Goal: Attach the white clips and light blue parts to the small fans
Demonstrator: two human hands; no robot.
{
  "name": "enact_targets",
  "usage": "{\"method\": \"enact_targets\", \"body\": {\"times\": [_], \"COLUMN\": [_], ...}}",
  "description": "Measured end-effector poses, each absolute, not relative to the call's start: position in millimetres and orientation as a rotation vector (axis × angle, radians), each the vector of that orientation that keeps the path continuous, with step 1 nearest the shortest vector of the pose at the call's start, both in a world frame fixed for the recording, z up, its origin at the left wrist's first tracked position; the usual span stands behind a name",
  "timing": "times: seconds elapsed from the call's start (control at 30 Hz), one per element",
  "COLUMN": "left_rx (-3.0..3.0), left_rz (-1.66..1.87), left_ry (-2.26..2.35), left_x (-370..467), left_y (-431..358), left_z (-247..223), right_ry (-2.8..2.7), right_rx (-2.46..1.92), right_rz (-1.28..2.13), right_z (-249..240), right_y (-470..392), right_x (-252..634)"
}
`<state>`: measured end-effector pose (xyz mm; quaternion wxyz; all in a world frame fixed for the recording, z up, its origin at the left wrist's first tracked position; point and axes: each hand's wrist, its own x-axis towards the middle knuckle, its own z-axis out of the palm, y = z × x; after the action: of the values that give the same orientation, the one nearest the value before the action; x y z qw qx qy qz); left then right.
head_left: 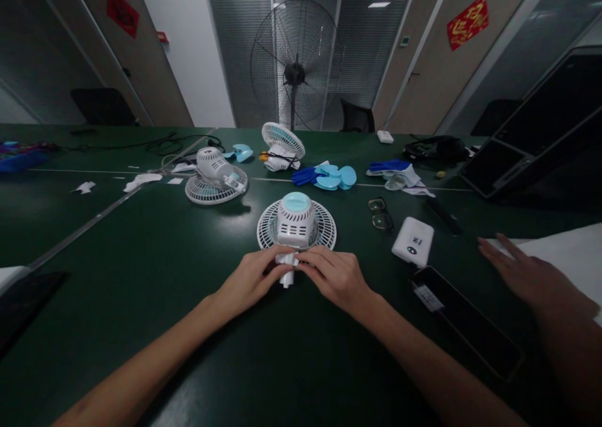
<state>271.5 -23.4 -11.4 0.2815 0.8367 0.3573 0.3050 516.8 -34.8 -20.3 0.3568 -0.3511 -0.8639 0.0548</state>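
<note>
A small white fan (296, 223) lies grille-down on the table before me, its motor housing with a light-blue cap on top. At its near side a white plastic clip (286, 275) sticks out toward me. My left hand (256, 275) pinches this clip from the left. My right hand (333, 276) pinches it from the right, fingertips almost meeting the left ones. The fingers partly cover the clip and the joint with the housing.
Behind stand two more small fans (214, 173) (282, 145), with blue fan blades (336, 177) and gloves (392, 170). To the right lie glasses (380, 214), a white power bank (414, 242) and a phone (465, 320). Another person's hand (531, 273) rests at the far right.
</note>
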Motion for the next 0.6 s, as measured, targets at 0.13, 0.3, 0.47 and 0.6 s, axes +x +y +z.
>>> {"method": "enact_targets", "body": {"times": [0.13, 0.3, 0.47, 0.6], "left_rx": [2.242, 2.265, 2.271, 2.266], "left_rz": [0.806, 0.798, 0.812, 0.807], "left_ry": [0.959, 0.955, 0.956, 0.957], "left_x": [271.7, 272.3, 272.1, 271.9], "left_y": [-23.9, -24.3, -25.1, -25.4], "left_z": [-11.5, -10.7, -9.9, -9.7], "right_ry": [-1.943, -1.679, -2.181, -2.291], "right_rx": [-1.145, -1.271, -0.937, -0.843], "right_rz": [0.543, 0.954, 0.326, 0.065], "right_z": [-12.4, -8.8, -14.8, -22.2], "right_y": [-40.7, -42.7, -35.5, -30.1], "right_x": [498.6, 491.5, 514.7, 526.4]}}
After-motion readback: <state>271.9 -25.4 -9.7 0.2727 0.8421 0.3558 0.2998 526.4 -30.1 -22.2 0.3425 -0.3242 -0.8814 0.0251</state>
